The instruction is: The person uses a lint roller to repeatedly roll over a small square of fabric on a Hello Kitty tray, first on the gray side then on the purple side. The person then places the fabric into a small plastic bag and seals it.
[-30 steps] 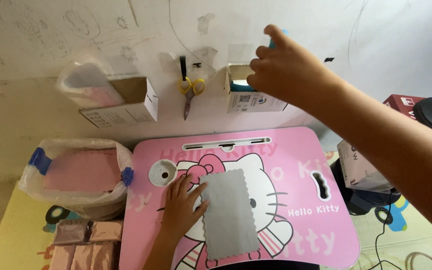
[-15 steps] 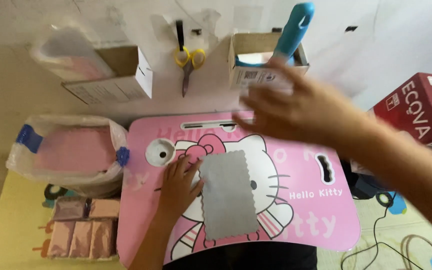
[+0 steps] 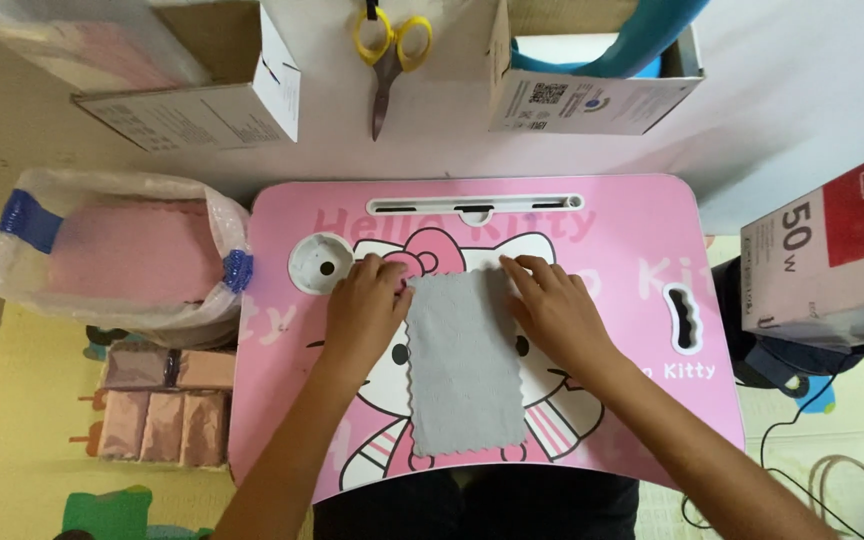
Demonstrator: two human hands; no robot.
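Bright, even, soft light, faint shadows, sharp centre, edges perhaps slightly stretched by the lens

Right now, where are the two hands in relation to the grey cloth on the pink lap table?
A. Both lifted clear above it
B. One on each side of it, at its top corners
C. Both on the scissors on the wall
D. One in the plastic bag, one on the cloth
B: the left hand and right hand rest on the pink lap table, flanking the grey cloth at its upper corners.
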